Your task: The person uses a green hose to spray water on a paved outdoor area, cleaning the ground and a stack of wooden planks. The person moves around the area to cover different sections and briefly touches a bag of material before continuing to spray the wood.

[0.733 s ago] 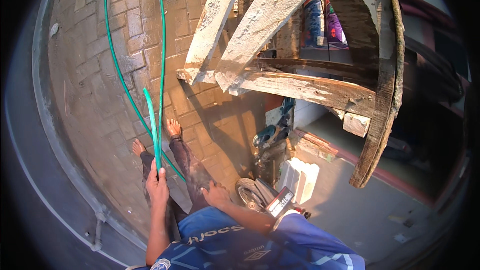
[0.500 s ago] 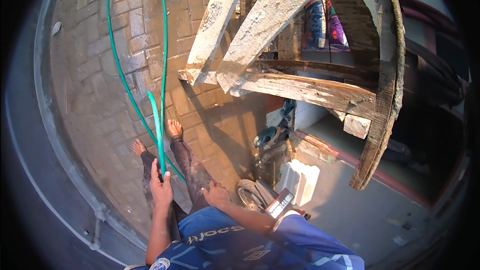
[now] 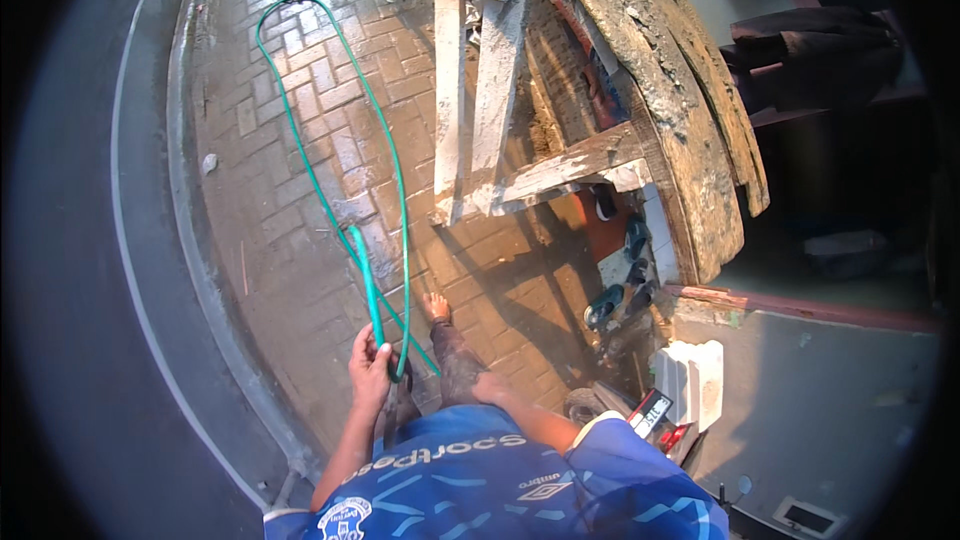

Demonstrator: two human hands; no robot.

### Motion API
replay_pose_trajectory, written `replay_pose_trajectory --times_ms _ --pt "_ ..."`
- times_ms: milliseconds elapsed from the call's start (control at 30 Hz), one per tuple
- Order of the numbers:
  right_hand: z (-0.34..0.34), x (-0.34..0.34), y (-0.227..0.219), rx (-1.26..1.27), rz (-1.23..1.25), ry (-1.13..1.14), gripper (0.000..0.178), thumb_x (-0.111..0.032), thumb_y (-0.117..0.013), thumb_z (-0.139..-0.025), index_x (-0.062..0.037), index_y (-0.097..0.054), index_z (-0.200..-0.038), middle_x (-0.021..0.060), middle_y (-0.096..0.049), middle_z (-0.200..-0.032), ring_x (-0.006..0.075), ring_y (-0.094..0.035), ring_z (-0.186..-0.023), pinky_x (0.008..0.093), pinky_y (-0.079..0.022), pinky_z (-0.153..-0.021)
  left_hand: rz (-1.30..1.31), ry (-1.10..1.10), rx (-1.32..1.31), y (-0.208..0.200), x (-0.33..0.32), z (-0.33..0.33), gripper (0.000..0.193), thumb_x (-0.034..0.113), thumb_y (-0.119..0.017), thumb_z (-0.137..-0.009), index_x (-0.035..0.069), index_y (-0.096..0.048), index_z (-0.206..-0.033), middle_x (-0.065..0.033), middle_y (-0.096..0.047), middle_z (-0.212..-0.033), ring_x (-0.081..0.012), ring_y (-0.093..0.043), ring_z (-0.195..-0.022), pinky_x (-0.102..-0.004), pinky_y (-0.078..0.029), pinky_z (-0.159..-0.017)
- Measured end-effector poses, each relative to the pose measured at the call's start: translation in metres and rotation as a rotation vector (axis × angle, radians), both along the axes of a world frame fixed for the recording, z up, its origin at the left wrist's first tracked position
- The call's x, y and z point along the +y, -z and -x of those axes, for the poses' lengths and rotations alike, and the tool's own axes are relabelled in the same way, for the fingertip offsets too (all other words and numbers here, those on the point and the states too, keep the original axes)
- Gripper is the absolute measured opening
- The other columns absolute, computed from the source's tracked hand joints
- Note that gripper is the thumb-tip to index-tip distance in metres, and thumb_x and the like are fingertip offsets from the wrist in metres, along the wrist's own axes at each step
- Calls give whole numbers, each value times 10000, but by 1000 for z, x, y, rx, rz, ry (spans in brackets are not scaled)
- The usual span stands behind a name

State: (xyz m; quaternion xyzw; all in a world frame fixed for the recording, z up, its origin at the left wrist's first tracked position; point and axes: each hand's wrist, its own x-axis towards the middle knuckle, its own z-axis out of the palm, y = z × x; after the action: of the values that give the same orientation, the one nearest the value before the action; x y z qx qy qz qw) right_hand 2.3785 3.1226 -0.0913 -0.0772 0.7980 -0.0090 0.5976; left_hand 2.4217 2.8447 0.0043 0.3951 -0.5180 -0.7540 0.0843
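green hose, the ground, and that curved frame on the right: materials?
Green hose: likely flexible plastic or rubber, smooth; it loops freely from the left hand. Ground: brick pavers, matte, jointed in a pattern. Curved frame: weathered wood, rough, flaking pale coating, visible grain.

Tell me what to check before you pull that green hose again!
1. Left hand gripping the green hose: ok, fingers are wrapped around it.
2. Right hand free: cannot tell, it rests by the leg, fingers unclear.
3. Hose free of kinks: ok, it lies in one open loop on the brick paving.
4. Hose clear of the wooden beams: ok, the loop lies beside them, apart.
5. Bare foot off the hose: cannot tell, the hose passes very close.
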Motion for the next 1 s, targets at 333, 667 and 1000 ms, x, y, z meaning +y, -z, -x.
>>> replay_pose_trajectory --times_ms 333,667,1000 --pt "47 -42 -96 276 300 531 290 -299 -626 -839 -82 -704 -1014 141 -701 -1012 266 -657 -968 370 -497 -838 124 160 86 -80 -17 3 340 72 -611 -903 57 -569 -1240 20 -581 -784 -59 -527 -671 -225 -457 -603" --pt "58 -19 -100 427 439 372 329 -304 -628 -826 -24 -686 -989 174 -693 -970 287 -656 -915 380 -496 -817 428 144 -49 -101 -104 -43 299 153 -601 -934 57 -616 -1218 29 -549 -741 -45 -468 -582 -209 -399 -507" --pt "-58 129 -51 310 -39 268 352 -185 -505 -771 -18 -708 -1005 208 -652 -1113 349 -607 -1099 416 -485 -909 381 22 -221 -75 -148 -152 291 240 -578 -951 36 -624 -1153 -8 -528 -681 -97 -504 -544 -243 -424 -484"
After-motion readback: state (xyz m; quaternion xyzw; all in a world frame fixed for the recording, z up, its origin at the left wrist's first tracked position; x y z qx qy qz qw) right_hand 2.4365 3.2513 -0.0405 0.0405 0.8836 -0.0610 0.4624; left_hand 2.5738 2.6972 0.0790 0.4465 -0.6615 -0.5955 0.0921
